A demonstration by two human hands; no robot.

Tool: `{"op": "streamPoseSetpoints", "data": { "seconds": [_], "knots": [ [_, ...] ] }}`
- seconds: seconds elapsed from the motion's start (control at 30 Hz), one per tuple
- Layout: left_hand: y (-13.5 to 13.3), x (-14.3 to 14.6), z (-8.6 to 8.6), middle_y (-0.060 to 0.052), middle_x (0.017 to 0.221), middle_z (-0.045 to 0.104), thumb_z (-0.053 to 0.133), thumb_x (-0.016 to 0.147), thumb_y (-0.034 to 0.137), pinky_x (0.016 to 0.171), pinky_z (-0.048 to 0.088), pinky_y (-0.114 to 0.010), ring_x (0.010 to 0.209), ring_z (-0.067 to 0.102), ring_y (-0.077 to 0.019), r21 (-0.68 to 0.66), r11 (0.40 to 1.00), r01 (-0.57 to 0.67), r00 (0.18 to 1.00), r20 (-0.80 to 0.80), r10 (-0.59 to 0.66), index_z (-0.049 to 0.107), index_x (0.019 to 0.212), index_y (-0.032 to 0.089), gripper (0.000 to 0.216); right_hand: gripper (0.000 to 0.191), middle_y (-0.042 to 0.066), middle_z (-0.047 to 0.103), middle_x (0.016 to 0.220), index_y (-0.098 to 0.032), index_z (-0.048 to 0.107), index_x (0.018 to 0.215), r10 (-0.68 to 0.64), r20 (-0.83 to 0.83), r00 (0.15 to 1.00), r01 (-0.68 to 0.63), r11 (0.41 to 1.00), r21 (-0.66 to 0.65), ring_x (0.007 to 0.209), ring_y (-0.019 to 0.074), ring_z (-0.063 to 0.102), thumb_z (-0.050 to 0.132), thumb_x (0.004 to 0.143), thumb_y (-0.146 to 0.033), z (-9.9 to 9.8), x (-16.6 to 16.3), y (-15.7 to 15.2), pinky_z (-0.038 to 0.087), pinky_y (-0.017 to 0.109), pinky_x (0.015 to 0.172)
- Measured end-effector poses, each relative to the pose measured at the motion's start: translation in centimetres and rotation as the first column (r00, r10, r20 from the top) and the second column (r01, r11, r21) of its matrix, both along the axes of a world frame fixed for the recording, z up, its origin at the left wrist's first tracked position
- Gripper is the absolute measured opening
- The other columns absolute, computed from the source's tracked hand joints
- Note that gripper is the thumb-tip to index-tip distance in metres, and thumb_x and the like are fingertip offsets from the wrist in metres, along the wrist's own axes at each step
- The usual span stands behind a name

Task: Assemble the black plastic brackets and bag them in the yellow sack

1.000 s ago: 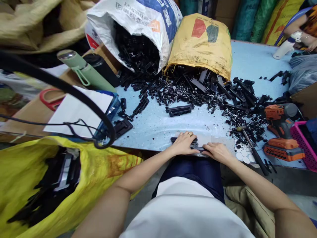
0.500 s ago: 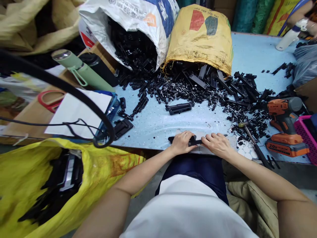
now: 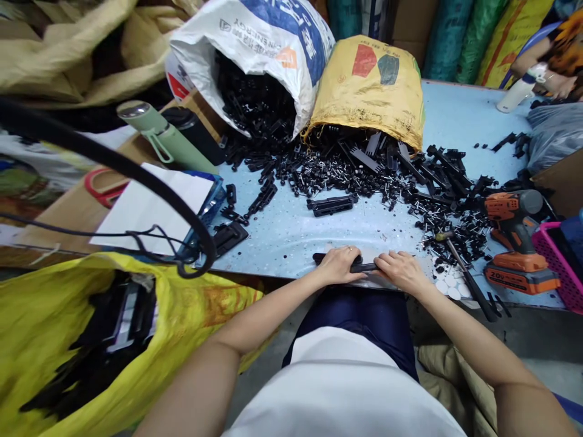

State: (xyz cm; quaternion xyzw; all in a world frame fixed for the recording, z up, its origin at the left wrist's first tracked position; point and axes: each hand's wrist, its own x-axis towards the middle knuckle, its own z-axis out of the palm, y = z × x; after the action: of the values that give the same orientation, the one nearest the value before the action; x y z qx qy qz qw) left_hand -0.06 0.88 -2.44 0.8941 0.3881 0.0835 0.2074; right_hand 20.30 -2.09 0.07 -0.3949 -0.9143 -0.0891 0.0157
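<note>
The left hand (image 3: pixel 339 265) and the right hand (image 3: pixel 403 272) lie side by side at the near edge of the pale blue work table (image 3: pixel 291 233), right above the person's lap. Between them is a long, flat black plastic strip (image 3: pixel 365 266), lying along that edge. The left hand's fingers curl over its left end and the right hand closes over its right end, so both hands are grasping it.

Just right of the right hand, near the edge, lie a few small white round pads (image 3: pixel 449 286) and a black-handled hammer (image 3: pixel 464 270) set aslant. Beyond them an orange cordless drill (image 3: pixel 514 233) stands by a pink plastic basket (image 3: pixel 556 262) at the table's right edge.

To the left, a yellow plastic bag holding black parts (image 3: pixel 91 340) hangs below the near left corner. A black cable loop (image 3: pixel 136 176) crosses over a white sheet of paper (image 3: pixel 150 206) there.

Ahead of the hands the table is bare for a stretch, up to a single black plastic bracket (image 3: pixel 331 204) at mid-table. Behind it a heap of small black plastic parts (image 3: pixel 387 173) spreads from the middle to the right side. It spills from a yellow woven sack (image 3: pixel 371 85) and a white woven sack (image 3: pixel 259 48) lying open-mouthed at the far edge. A pale green flask (image 3: pixel 164 141) lies at the left edge.

At the far right corner a co-worker's arm (image 3: pixel 544 64) is beside a white bottle (image 3: pixel 517 94).
</note>
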Motion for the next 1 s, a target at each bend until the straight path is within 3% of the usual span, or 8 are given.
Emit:
{"op": "streamPoseSetpoints", "data": {
  "seconds": [0.1, 0.2, 0.3, 0.5, 0.63, 0.77, 0.87, 1.0],
  "knots": [
    [2.4, 1.4, 1.3, -0.010, 0.101, 0.061, 0.055, 0.077, 0.053, 0.079, 0.046, -0.033, 0.097, 0.056, -0.0243, -0.019, 1.000, -0.023, 1.000, -0.011, 0.023, 0.053, 0.106, 0.015, 0.047, 0.037, 0.005, 0.061, 0.079, -0.017, 0.059, 0.082, -0.002, -0.092, 0.996, 0.005, 1.000, 0.027, 0.071, 0.0147, 0.050, 0.035, 0.093, -0.042, -1.8, 1.4, 0.2, 0.029, 0.027, 0.064],
    [7.6, 2.9, 2.8, -0.011, 0.111, 0.057, 0.037, 0.091, 0.029, 0.088, 0.042, -0.032, 0.105, 0.052, -0.0220, 0.045, 0.952, -0.303, 0.953, 0.026, 0.302, 0.052, 0.114, 0.014, 0.032, 0.036, 0.005, 0.062, 0.081, -0.017, 0.060, 0.084, -0.020, -0.161, 0.987, 0.026, 0.999, 0.032, 0.073, 0.0156, 0.051, 0.036, 0.092, -0.042, -3.0, 2.5, -0.1, 0.031, 0.027, 0.067],
    [13.2, 4.1, 3.6, -0.013, 0.114, 0.055, 0.034, 0.087, 0.011, 0.088, 0.041, -0.032, 0.109, 0.048, -0.0226, 0.066, 0.868, -0.493, 0.867, -0.050, 0.496, 0.056, 0.112, 0.013, 0.033, 0.035, 0.005, 0.062, 0.080, -0.016, 0.060, 0.087, -0.048, -0.211, 0.976, 0.047, 0.999, -0.012, 0.074, 0.0159, 0.051, 0.037, 0.092, -0.043, -3.2, 3.0, -0.7, 0.034, 0.028, 0.068],
    [17.9, 5.8, 3.6, -0.021, 0.113, 0.054, 0.039, 0.081, 0.002, 0.086, 0.042, -0.037, 0.110, 0.047, -0.0283, 0.024, 0.837, -0.547, 0.823, -0.167, 0.543, 0.061, 0.102, 0.003, 0.031, 0.031, 0.009, 0.063, 0.090, -0.016, 0.059, 0.098, -0.164, -0.195, 0.967, 0.160, 0.986, -0.036, 0.083, 0.0183, 0.052, 0.038, 0.092, -0.037, -1.9, 3.3, 2.5, 0.037, 0.029, 0.070],
    [17.2, 5.8, 4.2, -0.020, 0.110, 0.057, 0.042, 0.080, 0.002, 0.088, 0.041, -0.038, 0.110, 0.049, -0.0276, 0.053, 0.848, -0.527, 0.837, -0.141, 0.529, 0.059, 0.105, 0.001, 0.031, 0.027, 0.011, 0.061, 0.094, -0.013, 0.058, 0.099, -0.372, -0.107, 0.922, 0.374, 0.927, 0.002, 0.085, 0.0195, 0.050, 0.034, 0.093, -0.024, -1.3, 3.4, 8.7, 0.037, 0.028, 0.068],
    [13.6, 2.7, 4.1, -0.014, 0.101, 0.062, 0.039, 0.082, 0.006, 0.084, 0.044, -0.034, 0.096, 0.057, -0.0226, 0.083, 0.861, -0.501, 0.865, 0.014, 0.502, 0.059, 0.106, 0.008, 0.031, 0.031, 0.014, 0.059, 0.090, -0.009, 0.059, 0.094, -0.418, -0.100, 0.903, 0.419, 0.908, -0.016, 0.080, 0.0188, 0.050, 0.029, 0.093, -0.017, -1.4, 3.1, 12.6, 0.035, 0.028, 0.064],
    [8.7, -1.5, 3.1, -0.007, 0.094, 0.065, 0.044, 0.082, 0.012, 0.081, 0.047, -0.032, 0.089, 0.059, -0.0199, 0.105, 0.891, -0.442, 0.883, 0.226, 0.411, 0.062, 0.100, 0.015, 0.026, 0.029, 0.013, 0.059, 0.084, -0.009, 0.060, 0.090, -0.410, -0.123, 0.904, 0.406, 0.912, -0.061, 0.074, 0.0171, 0.051, 0.032, 0.091, -0.017, -2.0, 3.2, 12.0, 0.037, 0.027, 0.063],
    [2.3, -5.6, 2.0, -0.007, 0.087, 0.065, 0.045, 0.083, 0.015, 0.075, 0.049, -0.030, 0.082, 0.061, -0.0186, 0.072, 0.907, -0.415, 0.898, 0.190, 0.396, 0.063, 0.094, 0.015, 0.021, 0.025, 0.012, 0.057, 0.099, -0.012, 0.059, 0.099, -0.379, -0.183, 0.907, 0.364, 0.925, -0.113, 0.076, 0.0157, 0.055, 0.036, 0.089, -0.019, -2.4, 3.6, 8.8, 0.042, 0.026, 0.066]
  ]
}}
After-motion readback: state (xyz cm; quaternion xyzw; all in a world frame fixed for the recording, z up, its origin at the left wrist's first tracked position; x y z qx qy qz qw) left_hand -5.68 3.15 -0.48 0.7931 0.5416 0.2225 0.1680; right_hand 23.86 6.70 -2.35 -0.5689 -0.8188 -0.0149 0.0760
